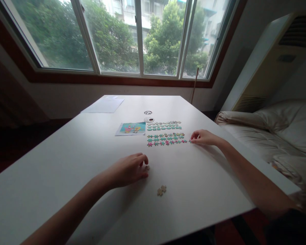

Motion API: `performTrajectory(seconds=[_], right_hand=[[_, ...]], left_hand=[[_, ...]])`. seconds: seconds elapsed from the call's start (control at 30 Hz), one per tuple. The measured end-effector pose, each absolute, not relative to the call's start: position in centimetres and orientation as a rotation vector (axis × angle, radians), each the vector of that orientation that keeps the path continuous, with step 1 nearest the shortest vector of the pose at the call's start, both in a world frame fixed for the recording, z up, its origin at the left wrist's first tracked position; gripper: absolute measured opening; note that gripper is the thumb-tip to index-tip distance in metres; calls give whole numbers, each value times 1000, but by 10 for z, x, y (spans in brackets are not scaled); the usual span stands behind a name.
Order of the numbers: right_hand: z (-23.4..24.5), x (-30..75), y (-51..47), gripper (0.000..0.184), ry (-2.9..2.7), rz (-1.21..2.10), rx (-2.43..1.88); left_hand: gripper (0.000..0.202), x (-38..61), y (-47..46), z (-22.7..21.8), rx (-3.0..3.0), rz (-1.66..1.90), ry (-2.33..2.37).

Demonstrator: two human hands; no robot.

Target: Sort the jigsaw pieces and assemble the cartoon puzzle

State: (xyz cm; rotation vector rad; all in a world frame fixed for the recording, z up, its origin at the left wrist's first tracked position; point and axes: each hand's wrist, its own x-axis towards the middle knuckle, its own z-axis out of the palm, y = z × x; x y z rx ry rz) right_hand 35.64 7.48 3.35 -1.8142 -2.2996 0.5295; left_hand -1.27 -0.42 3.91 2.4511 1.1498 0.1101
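Observation:
My right hand is at the right end of the nearest row of jigsaw pieces. Its thumb and fingertips close on a small jigsaw piece at the tabletop. My left hand hovers low over the near middle of the table, fingers curled and thumb apart from them. A pale jigsaw piece lies by its fingertips; whether they touch it I cannot tell. Closer to me, a few jigsaw pieces lie bunched with tan backs up. Several rows of coloured pieces are spread beyond my hands.
Left of the rows lies a picture sheet with colourful cartoon figures. Two small round items sit behind it. White paper lies at the far left of the white table. A pale sofa stands at the right.

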Motion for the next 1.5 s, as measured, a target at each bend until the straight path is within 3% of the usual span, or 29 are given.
performTrajectory(seconds=[0.6,0.97,1.17,1.5], right_hand=[[28,352,75,20,-2318,456,-1703],[20,268,32,9,-2400,411,-1219],[18,228,-6,7,-2426,486,-1028],[13,221,-12,15,-2266,651,-1042]], left_hand=[[13,-14,-1,38,2483,97,1174],[11,-4,-7,44,2554,27,1280],[21,-2,-4,38,2718,158,1338],[19,14,-14,29,2551,460,1143]])
